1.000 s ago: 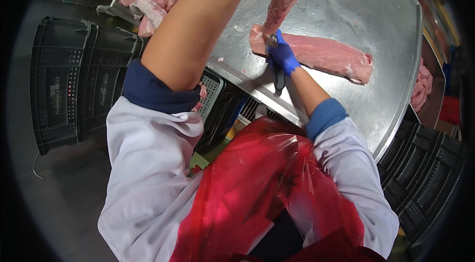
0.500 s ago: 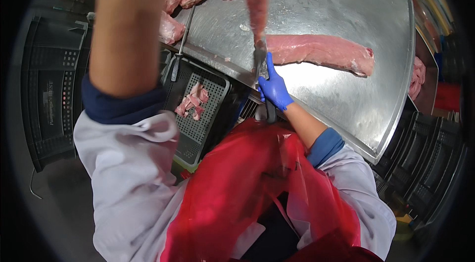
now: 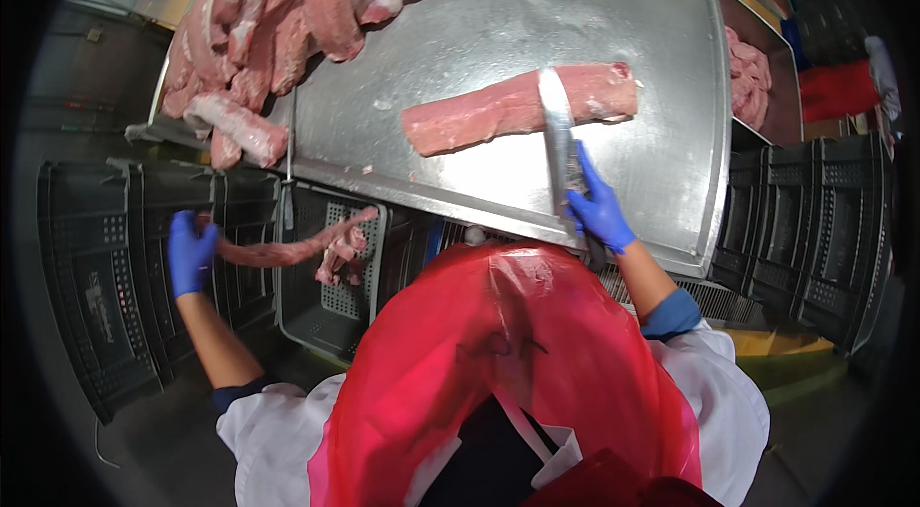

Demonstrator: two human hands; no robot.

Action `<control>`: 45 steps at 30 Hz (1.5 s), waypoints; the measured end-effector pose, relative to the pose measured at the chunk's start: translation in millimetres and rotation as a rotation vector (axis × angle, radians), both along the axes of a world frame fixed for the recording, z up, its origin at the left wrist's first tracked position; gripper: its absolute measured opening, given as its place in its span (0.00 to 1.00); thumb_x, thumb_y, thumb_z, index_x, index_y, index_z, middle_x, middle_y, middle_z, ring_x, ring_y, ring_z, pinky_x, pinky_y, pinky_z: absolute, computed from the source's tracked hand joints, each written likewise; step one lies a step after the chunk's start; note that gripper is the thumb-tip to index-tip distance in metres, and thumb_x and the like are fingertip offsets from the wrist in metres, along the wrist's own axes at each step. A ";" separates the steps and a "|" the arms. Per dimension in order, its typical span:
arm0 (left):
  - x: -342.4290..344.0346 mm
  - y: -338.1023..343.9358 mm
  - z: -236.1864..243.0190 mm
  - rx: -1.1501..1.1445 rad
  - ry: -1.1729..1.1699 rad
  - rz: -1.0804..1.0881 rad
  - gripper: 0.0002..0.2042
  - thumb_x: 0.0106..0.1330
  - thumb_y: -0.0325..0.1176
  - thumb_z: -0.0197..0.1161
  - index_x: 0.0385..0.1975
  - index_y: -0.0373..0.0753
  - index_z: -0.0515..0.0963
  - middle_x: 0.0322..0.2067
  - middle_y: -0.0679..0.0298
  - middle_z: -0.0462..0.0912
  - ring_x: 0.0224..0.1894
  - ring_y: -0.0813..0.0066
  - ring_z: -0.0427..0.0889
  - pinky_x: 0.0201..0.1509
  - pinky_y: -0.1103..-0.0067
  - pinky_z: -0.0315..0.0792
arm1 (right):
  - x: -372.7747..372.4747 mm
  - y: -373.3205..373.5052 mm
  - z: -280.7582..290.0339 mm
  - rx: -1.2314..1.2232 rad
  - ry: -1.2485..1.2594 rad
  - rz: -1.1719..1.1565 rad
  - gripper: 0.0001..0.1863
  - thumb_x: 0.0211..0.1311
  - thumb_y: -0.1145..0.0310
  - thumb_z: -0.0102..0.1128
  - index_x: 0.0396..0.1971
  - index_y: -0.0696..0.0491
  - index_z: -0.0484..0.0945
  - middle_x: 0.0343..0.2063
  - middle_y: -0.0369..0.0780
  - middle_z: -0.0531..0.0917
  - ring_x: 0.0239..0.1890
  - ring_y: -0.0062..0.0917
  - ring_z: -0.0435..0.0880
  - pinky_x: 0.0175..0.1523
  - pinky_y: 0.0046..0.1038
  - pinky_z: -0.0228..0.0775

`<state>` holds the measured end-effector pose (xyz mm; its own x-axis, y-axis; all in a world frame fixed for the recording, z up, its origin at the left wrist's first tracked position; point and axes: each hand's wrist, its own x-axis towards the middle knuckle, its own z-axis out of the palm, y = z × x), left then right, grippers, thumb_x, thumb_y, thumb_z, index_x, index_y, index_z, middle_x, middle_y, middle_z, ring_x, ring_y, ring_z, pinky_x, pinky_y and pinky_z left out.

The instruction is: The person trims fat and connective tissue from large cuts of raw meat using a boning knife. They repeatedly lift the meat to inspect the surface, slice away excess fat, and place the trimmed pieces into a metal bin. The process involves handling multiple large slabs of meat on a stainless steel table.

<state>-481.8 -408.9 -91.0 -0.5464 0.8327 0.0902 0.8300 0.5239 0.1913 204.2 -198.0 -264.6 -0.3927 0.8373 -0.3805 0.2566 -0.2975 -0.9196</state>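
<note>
My left hand [image 3: 192,253], in a blue glove, is closed on one end of a long meat strip [image 3: 273,255]. The strip stretches to the right over a dark perforated crate [image 3: 331,327], where small meat trimmings [image 3: 337,258] lie. A knife [image 3: 558,128] is in my right hand [image 3: 602,208], also gloved in blue, above the near edge of the metal table [image 3: 460,23]. The blade points away from me across a pale pink loin of meat [image 3: 489,111] that lies flat on the table. Whether the blade touches the loin, I cannot tell.
Several long meat pieces [image 3: 287,13] are heaped at the table's far left. A thin rod with a handle [image 3: 288,205] hangs at the table's left edge. More meat [image 3: 747,76] fills a metal bin on the right. Black crates [image 3: 81,296] stand at left, others [image 3: 800,239] at right.
My left hand has swung from the far side of the table down to the left, carrying the meat strip over the crate. The view has shifted; my right hand still holds the knife.
</note>
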 end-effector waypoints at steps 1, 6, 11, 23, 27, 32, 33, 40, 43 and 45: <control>56.9 46.4 -14.0 -0.048 0.204 -0.184 0.28 0.57 0.34 0.72 0.56 0.29 0.72 0.52 0.45 0.79 0.56 0.50 0.78 0.62 0.64 0.70 | 27.5 0.6 -1.6 0.019 0.012 -0.130 0.45 0.67 0.78 0.53 0.78 0.33 0.44 0.32 0.37 0.81 0.23 0.18 0.78 0.24 0.22 0.74; 275.2 258.9 -134.2 0.144 -0.309 -0.586 0.29 0.60 0.43 0.71 0.55 0.30 0.73 0.53 0.45 0.78 0.57 0.49 0.76 0.63 0.64 0.69 | 123.5 14.6 0.7 0.017 0.016 -0.436 0.46 0.67 0.82 0.49 0.78 0.35 0.41 0.28 0.35 0.77 0.20 0.15 0.73 0.21 0.18 0.69; 350.3 340.4 -207.0 -0.628 -0.341 -0.761 0.31 0.64 0.55 0.64 0.55 0.32 0.75 0.49 0.46 0.82 0.52 0.50 0.81 0.58 0.64 0.73 | 181.9 6.7 5.7 0.058 0.023 -0.497 0.46 0.66 0.83 0.49 0.78 0.37 0.41 0.28 0.35 0.77 0.19 0.14 0.72 0.19 0.18 0.68; 571.1 542.9 -217.2 -0.384 -0.262 -0.895 0.16 0.61 0.40 0.66 0.45 0.39 0.79 0.37 0.50 0.86 0.42 0.53 0.85 0.49 0.66 0.77 | 243.7 41.9 -37.5 0.073 0.068 -0.635 0.46 0.65 0.81 0.52 0.78 0.37 0.43 0.27 0.32 0.76 0.22 0.12 0.72 0.27 0.18 0.69; 553.3 546.2 -225.1 -0.387 -0.349 -0.800 0.11 0.62 0.37 0.65 0.40 0.38 0.80 0.34 0.53 0.85 0.36 0.63 0.84 0.45 0.70 0.77 | 232.3 81.8 -50.7 0.066 0.034 -0.548 0.45 0.66 0.77 0.52 0.78 0.38 0.42 0.26 0.34 0.78 0.21 0.14 0.73 0.26 0.19 0.70; 545.7 538.9 -234.5 -0.251 -0.614 -0.715 0.09 0.63 0.35 0.62 0.35 0.36 0.81 0.29 0.56 0.84 0.31 0.66 0.82 0.41 0.72 0.77 | 149.4 159.6 -44.6 0.138 0.089 -0.391 0.43 0.68 0.73 0.53 0.78 0.37 0.42 0.27 0.36 0.80 0.21 0.15 0.76 0.24 0.20 0.71; 546.0 536.1 -233.9 -0.212 -0.627 -0.718 0.08 0.63 0.35 0.62 0.34 0.36 0.81 0.29 0.56 0.84 0.31 0.66 0.82 0.41 0.72 0.77 | 130.4 181.3 -46.2 0.157 0.032 -0.358 0.43 0.68 0.72 0.53 0.78 0.37 0.43 0.26 0.37 0.80 0.21 0.16 0.76 0.25 0.22 0.72; 544.0 533.2 -217.2 -0.091 -0.435 -0.852 0.09 0.62 0.34 0.63 0.35 0.36 0.82 0.29 0.53 0.85 0.31 0.61 0.85 0.41 0.71 0.78 | 55.2 286.2 -25.1 -0.008 -0.367 -0.007 0.41 0.68 0.64 0.52 0.78 0.39 0.43 0.32 0.50 0.85 0.27 0.34 0.86 0.37 0.35 0.80; 536.1 529.3 -210.8 -0.088 -0.436 -0.847 0.09 0.63 0.34 0.63 0.36 0.36 0.82 0.31 0.52 0.86 0.33 0.60 0.86 0.42 0.71 0.78 | 74.5 251.7 9.4 -0.112 -0.371 0.137 0.42 0.66 0.70 0.54 0.77 0.37 0.48 0.24 0.44 0.82 0.21 0.23 0.80 0.32 0.31 0.77; 531.5 524.2 -204.6 -0.093 -0.561 -0.795 0.08 0.63 0.33 0.63 0.36 0.36 0.82 0.31 0.53 0.86 0.32 0.63 0.86 0.42 0.72 0.78 | 111.1 204.0 18.8 -0.084 -0.185 0.243 0.41 0.68 0.68 0.51 0.78 0.40 0.44 0.24 0.41 0.80 0.25 0.27 0.82 0.33 0.32 0.77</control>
<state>49.7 115.3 -295.6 0.2337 0.9675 -0.0962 0.7488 -0.1159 0.6526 315.4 6.0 -245.9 -0.4952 0.6898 -0.5282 0.4898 -0.2804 -0.8255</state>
